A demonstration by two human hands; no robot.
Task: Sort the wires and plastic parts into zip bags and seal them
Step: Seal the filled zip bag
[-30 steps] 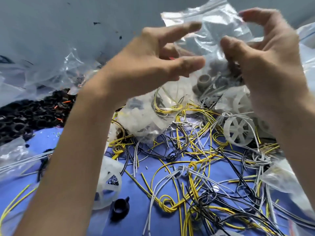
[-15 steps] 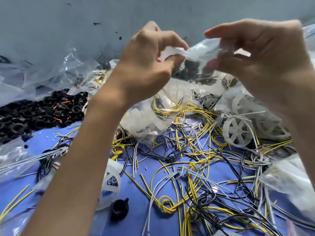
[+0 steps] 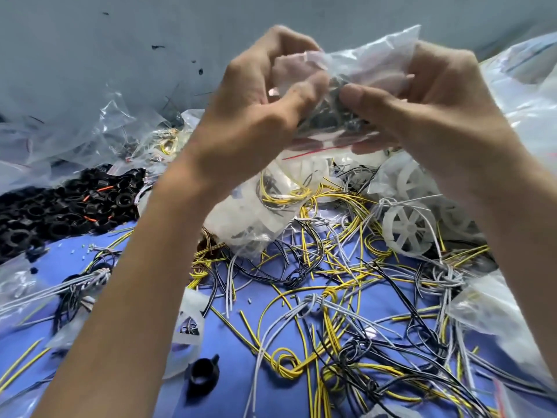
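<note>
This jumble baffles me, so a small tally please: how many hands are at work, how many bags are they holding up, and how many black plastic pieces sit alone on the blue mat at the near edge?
Hands: 2 (left hand, right hand)
Held-up zip bag: 1
Lone black plastic piece: 1
Total: 4

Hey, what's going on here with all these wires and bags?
A person grips a clear zip bag of dark plastic parts with the left hand and right hand, raised above the blue table. Loose yellow, grey and black wires, a white plastic wheel and a pile of black rings lie below. Whether the bag is sealed is unclear.
</note>
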